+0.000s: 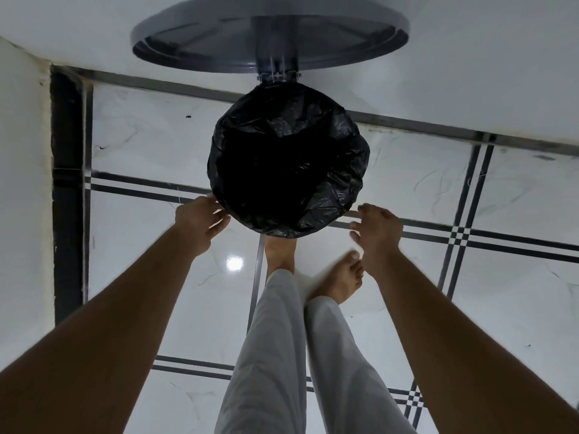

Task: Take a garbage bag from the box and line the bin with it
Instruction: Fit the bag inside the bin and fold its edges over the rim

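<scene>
I look straight down at a round bin whose mouth is covered by a black garbage bag (332,180) folded over the rim. The grey bin lid (194,42) stands raised at the far side, held by a hinge. My left hand (200,223) touches the bag's lower left edge, fingers curled against the plastic. My right hand (377,236) hovers just right of the rim with fingers spread, apart from the bag. A bare foot (280,252) rests at the bin's near base. No box is in view.
White marble-look floor tiles (470,292) with black double lines surround the bin. A white wall (22,183) and dark skirting strip (67,183) run along the left. My legs in light trousers (275,355) stand just in front of the bin.
</scene>
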The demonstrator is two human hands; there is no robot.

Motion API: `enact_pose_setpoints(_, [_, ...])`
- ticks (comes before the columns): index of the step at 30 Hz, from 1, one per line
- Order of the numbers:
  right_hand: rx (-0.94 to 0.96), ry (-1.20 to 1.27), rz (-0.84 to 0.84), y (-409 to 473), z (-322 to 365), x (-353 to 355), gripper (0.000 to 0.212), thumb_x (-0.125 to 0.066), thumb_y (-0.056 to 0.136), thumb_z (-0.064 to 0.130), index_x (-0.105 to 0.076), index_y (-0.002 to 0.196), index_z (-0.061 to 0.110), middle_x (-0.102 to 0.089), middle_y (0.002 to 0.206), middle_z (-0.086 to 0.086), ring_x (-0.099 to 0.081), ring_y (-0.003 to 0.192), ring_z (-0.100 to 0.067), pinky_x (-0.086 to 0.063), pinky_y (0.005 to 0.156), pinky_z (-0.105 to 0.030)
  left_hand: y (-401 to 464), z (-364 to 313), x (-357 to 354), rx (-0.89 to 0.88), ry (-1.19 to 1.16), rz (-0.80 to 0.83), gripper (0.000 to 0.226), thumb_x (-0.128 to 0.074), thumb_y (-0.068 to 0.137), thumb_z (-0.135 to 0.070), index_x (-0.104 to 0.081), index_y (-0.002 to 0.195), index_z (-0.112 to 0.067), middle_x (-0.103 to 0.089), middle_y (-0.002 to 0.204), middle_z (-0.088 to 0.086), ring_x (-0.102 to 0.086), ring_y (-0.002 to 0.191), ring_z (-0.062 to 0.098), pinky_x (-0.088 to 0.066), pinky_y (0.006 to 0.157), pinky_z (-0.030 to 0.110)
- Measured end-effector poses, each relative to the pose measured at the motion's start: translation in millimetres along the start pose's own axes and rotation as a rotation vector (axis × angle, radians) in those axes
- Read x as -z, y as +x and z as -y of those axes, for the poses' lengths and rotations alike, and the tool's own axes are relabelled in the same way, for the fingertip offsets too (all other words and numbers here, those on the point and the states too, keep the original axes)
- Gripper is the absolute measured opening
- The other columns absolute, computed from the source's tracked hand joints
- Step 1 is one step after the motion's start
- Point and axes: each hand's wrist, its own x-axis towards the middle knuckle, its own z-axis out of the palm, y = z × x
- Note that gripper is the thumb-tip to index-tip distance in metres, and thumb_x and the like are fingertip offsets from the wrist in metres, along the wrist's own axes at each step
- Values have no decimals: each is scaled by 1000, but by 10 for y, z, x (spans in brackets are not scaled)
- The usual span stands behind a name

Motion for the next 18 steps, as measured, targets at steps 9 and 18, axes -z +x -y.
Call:
enact_pose_setpoints(9, [82, -185, 78, -182, 140, -79, 14, -52, 94, 21, -58, 84, 14, -61, 88, -1, -53, 86, -27, -39, 73, -37, -356, -114, -114, -90, -62, -147, 43, -40, 115, -41, -73, 114, -14, -80, 115, 0, -75, 107, 17, -53, 105, 41])
enact_pose_setpoints(18, [118, -127, 122, -258, 220, -190, 43, -61, 102, 33, -63, 140, 11, -69, 129, -6, -65, 124, -29, -47, 93, -37, -464, -219, -213, -134, -119, -186, 27, -52, 110, -40, -68, 105, -20, -75, 104, -4, -69, 95, 17, -50, 93, 37])
